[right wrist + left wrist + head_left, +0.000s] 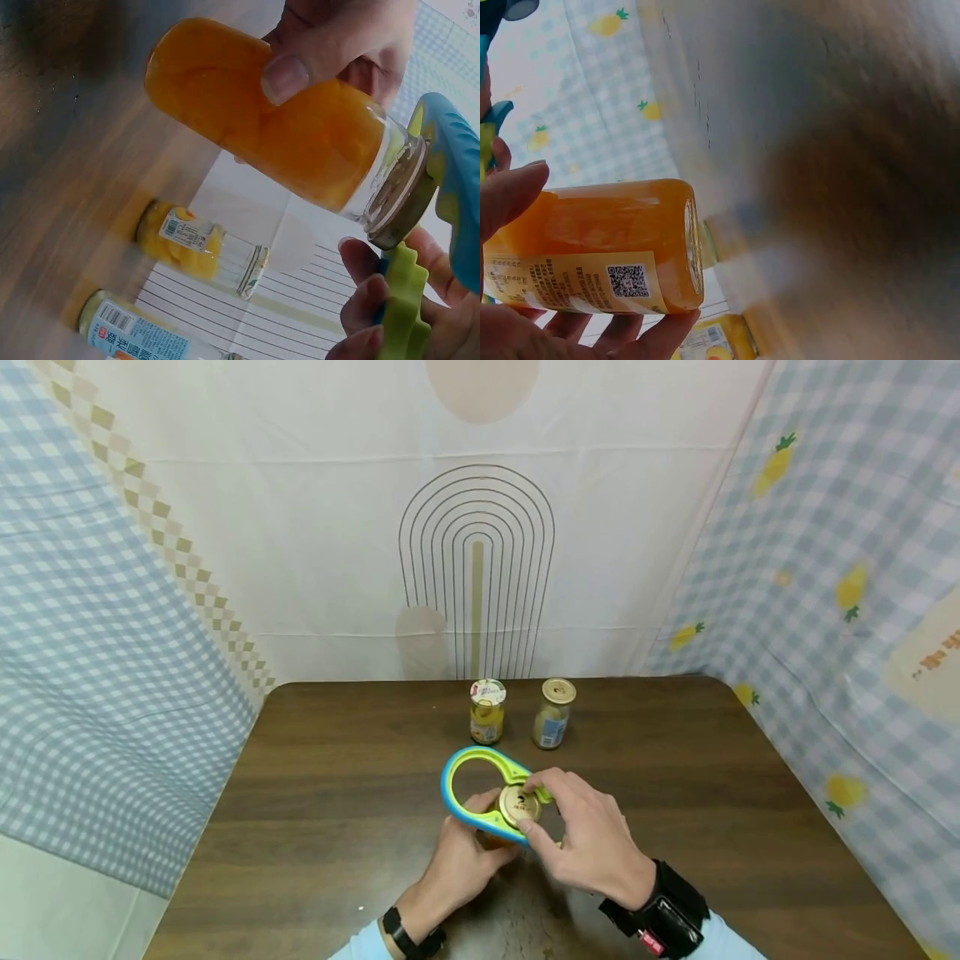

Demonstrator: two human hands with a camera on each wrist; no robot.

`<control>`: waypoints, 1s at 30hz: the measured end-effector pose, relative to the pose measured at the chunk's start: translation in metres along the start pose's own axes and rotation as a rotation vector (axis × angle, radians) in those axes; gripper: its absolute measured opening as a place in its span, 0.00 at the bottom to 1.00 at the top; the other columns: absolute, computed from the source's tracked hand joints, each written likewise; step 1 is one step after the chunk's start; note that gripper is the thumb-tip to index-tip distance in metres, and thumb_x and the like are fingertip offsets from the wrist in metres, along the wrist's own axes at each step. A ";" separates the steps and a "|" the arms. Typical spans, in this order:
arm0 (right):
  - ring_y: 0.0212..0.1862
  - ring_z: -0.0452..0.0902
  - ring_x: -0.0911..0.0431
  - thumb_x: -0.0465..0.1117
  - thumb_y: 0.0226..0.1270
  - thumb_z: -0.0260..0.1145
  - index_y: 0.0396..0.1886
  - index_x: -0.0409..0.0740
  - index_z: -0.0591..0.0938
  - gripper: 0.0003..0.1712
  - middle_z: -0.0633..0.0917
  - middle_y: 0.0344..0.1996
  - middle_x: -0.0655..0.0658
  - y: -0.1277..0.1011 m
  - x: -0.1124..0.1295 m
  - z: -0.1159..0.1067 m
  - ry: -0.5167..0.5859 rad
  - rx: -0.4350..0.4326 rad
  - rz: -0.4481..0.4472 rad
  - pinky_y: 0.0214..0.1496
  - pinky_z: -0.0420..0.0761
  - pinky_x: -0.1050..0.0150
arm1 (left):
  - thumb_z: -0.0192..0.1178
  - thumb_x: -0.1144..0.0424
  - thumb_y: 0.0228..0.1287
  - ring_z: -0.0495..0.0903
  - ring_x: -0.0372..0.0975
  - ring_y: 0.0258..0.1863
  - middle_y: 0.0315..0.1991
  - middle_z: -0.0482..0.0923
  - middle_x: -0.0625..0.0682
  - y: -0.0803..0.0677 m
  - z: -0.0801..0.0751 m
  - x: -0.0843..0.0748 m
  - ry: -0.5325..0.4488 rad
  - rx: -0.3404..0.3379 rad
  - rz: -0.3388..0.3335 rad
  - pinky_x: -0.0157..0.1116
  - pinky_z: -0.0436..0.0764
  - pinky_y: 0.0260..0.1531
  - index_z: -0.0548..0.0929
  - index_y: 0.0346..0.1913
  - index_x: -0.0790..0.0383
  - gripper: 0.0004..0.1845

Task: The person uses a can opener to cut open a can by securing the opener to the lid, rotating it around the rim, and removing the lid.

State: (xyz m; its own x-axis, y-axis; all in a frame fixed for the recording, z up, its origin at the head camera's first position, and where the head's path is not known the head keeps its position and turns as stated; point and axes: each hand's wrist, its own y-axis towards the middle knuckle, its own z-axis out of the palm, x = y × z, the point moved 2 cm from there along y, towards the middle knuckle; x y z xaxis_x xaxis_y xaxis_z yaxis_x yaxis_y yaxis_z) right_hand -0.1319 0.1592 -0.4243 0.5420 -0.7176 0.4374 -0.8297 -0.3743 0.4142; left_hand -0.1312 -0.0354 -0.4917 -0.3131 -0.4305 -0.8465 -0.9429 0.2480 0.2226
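Gold lid [519, 804] remains on jar [277, 135]; left hand [467, 852] grips jar, right hand [588, 839] grips opener [480, 785] seated around lid.

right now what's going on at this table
A person is working on a jar of orange fruit at the near edge of a wooden table. The left hand grips the jar's body, while the right hand holds a blue and green jar opener fitted over the gold lid. Two more jars, one with yellow fruit and one pale, stand upright farther back.
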 end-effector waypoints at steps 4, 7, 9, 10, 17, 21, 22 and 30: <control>0.33 0.68 0.70 0.51 0.67 0.73 0.55 0.58 0.81 0.19 0.87 0.49 0.57 0.002 0.001 0.003 0.008 0.003 0.011 0.29 0.67 0.74 | 0.78 0.63 0.61 0.85 0.44 0.63 0.63 0.84 0.53 0.000 0.000 0.002 -0.018 -0.013 -0.004 0.47 0.85 0.63 0.78 0.73 0.54 0.36; 0.33 0.69 0.70 0.51 0.67 0.73 0.54 0.59 0.80 0.18 0.86 0.49 0.58 0.002 0.000 0.004 0.043 0.024 0.030 0.30 0.69 0.74 | 0.79 0.64 0.61 0.86 0.44 0.61 0.62 0.84 0.52 0.000 -0.001 0.004 -0.026 -0.018 0.008 0.44 0.86 0.62 0.79 0.72 0.52 0.36; 0.33 0.70 0.70 0.52 0.68 0.73 0.54 0.59 0.80 0.18 0.86 0.49 0.59 0.003 0.000 0.004 0.065 0.041 0.041 0.31 0.70 0.74 | 0.79 0.64 0.61 0.86 0.43 0.60 0.61 0.85 0.51 -0.001 -0.001 0.005 -0.026 -0.020 0.017 0.43 0.86 0.61 0.79 0.72 0.51 0.35; 0.33 0.70 0.70 0.52 0.68 0.73 0.54 0.60 0.80 0.18 0.85 0.49 0.59 0.003 0.000 0.004 0.075 0.049 0.044 0.31 0.71 0.73 | 0.79 0.65 0.61 0.86 0.43 0.60 0.60 0.85 0.51 -0.002 -0.001 0.005 -0.028 -0.020 0.020 0.42 0.86 0.60 0.79 0.72 0.51 0.36; 0.35 0.72 0.69 0.52 0.68 0.72 0.55 0.59 0.79 0.19 0.85 0.49 0.60 0.004 -0.003 0.003 0.079 0.048 0.012 0.33 0.73 0.73 | 0.79 0.64 0.61 0.86 0.41 0.59 0.60 0.84 0.49 -0.001 -0.001 0.006 -0.021 -0.019 0.044 0.42 0.86 0.60 0.78 0.72 0.47 0.37; 0.36 0.73 0.69 0.53 0.69 0.72 0.55 0.59 0.78 0.19 0.85 0.49 0.60 0.003 -0.005 0.002 0.084 0.055 0.003 0.35 0.74 0.72 | 0.79 0.65 0.61 0.86 0.42 0.60 0.60 0.84 0.50 0.000 -0.002 0.004 -0.014 -0.018 0.054 0.43 0.86 0.60 0.78 0.73 0.48 0.37; 0.36 0.73 0.69 0.53 0.69 0.71 0.55 0.59 0.78 0.19 0.84 0.49 0.60 0.003 -0.006 0.002 0.086 0.058 0.004 0.35 0.74 0.72 | 0.79 0.64 0.61 0.86 0.42 0.60 0.61 0.84 0.50 0.001 -0.001 0.004 -0.009 -0.016 0.055 0.43 0.86 0.61 0.77 0.73 0.48 0.37; 0.36 0.71 0.69 0.53 0.71 0.70 0.55 0.59 0.77 0.17 0.82 0.42 0.60 0.002 -0.008 0.001 0.086 0.096 0.030 0.35 0.73 0.72 | 0.79 0.60 0.62 0.85 0.43 0.62 0.62 0.84 0.51 0.001 0.000 0.006 -0.020 0.025 0.005 0.47 0.85 0.63 0.77 0.73 0.47 0.36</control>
State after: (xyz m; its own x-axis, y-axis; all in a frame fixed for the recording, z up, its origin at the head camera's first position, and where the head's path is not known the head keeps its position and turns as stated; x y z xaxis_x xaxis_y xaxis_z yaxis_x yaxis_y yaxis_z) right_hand -0.1381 0.1634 -0.4283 0.5230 -0.6779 0.5167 -0.8523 -0.4108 0.3237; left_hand -0.1342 -0.0371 -0.4962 -0.3156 -0.4121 -0.8548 -0.9379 0.2719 0.2153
